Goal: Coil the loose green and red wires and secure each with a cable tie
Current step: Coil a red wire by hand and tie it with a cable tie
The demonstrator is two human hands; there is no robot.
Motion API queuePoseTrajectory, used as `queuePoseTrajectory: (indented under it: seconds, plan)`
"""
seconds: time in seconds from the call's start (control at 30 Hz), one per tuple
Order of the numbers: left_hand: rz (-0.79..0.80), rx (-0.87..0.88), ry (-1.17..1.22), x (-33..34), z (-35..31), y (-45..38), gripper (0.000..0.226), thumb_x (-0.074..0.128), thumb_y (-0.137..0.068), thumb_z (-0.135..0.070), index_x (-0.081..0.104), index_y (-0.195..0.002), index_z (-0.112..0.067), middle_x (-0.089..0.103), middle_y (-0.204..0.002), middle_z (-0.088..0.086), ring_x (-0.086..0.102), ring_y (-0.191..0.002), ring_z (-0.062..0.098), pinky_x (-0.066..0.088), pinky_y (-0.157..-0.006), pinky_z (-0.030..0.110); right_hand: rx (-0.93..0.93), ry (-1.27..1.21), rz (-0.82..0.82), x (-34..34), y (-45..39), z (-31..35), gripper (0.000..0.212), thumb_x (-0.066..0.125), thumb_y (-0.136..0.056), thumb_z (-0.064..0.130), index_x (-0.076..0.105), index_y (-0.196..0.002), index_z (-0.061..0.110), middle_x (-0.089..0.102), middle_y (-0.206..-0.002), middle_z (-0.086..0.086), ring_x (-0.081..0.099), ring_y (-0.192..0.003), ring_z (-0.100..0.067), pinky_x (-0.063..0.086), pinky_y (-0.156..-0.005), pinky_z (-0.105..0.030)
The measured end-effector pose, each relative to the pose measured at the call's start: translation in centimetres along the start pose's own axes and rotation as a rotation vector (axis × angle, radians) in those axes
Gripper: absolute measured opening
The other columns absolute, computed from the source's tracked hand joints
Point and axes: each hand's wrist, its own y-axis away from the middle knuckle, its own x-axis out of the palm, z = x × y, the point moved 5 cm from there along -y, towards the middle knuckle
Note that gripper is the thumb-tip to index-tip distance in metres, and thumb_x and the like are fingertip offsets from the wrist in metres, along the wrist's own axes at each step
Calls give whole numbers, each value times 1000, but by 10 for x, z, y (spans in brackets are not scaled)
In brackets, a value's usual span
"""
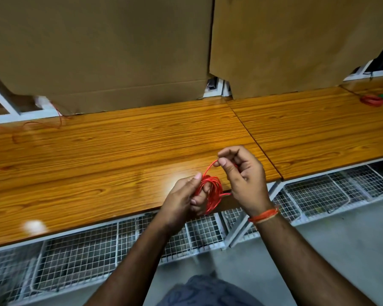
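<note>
Our left hand [181, 195] grips the red wire coil [211, 191] above the worktop [119, 151]. Our right hand [243, 177] pinches a loop rising just above that coil.

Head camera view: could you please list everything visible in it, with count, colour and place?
red wire coil: one, red, held between both hands above the table's near edge
loose red wire: one, red, trailing over the table at far left
finished coils: two, one red and one green, far right on the table
table: two wood-grain tops side by side, orange-brown
cardboard sheets: two, brown, standing behind the table
wire-mesh baskets: several, white, under the table
thread wristband: one, orange, right wrist
left hand: grips the coil
right hand: fingers pinch a loop
</note>
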Motion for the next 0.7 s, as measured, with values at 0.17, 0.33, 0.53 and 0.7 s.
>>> queuePoseTrajectory:
  seconds: [0.17, 0.33, 0.53, 0.7]
  plan:
    - [-17, 19, 181, -4, -3, 1, 31, 48, -100, -38, 53, -83, -12, 25, -50, -8, 20, -39, 6, 17, -44, 24, 77, 165, 164, -2, -6, -13, 14, 62, -99, 1, 68, -104, 13, 72, -94, 4, 70, -92, -10, 54, -85, -25]
    - [-55, 33, 267, -13, -5, 1, 31, 50, -101, -37, 52, -81, -14, 28, -49, -9, 24, -38, 4, 20, -43, 24, 172, 261, 311, 14, 7, -20, 27, 51, -106, 31, 66, -127, 21, 70, -120, 12, 63, -116, -2, 51, -97, -28]
    - [-88, 15, 375, -15, -15, 5, 30, 41, -104, -26, 52, -83, -9, 32, -46, -10, 30, -35, 3, 36, -44, 22, 64, 367, 327, 36, 15, -18, 46, 51, -102, 41, 57, -143, 21, 67, -132, 7, 60, -122, -3, 51, -101, -32]
    - [-142, -58, 352, -22, -20, 5, 27, 42, -99, -21, 56, -84, -5, 34, -47, -4, 31, -37, 7, 43, -49, 26, 8, 435, 246, 41, 13, -28, 43, 45, -103, 26, 58, -144, 21, 71, -118, -6, 65, -109, -18, 52, -93, -40]
